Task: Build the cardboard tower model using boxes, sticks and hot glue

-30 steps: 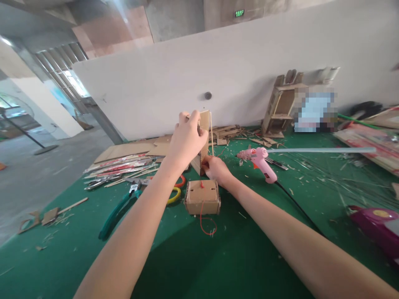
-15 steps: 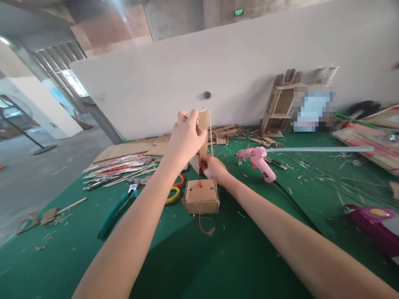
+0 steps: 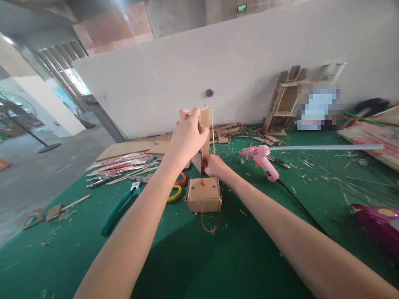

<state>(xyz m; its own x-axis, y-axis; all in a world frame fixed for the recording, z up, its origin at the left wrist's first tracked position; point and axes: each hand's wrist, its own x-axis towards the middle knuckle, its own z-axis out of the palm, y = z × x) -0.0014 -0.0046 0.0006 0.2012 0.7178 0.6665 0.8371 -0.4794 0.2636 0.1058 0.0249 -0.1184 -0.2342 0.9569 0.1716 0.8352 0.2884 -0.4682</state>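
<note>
Upright on the green table stands a cardboard structure (image 3: pixel 205 120) with a thin wooden stick (image 3: pixel 213 133) along its right side. My left hand (image 3: pixel 189 135) grips its upper left part, thumb and fingers curled round the edge. Low on the same structure, my right hand (image 3: pixel 215 166) pinches its base; the fingertips are partly hidden. Just in front of the right hand sits a small cardboard box (image 3: pixel 204 203), with slots in its top and a red wire (image 3: pixel 203 220) looping down onto the table.
Right of my hands lies a pink glue gun (image 3: pixel 263 160) with a long glue stick. Green-handled pliers (image 3: pixel 120 209) and scissors with red and yellow loops (image 3: pixel 175 193) are at left. Cardboard sheets (image 3: pixel 131 149) and scraps line the wall; a cardboard frame (image 3: pixel 282 106) stands back right.
Both hands keep the same hold on the cardboard structure. The view shifts slightly; nothing on the table has visibly moved.
</note>
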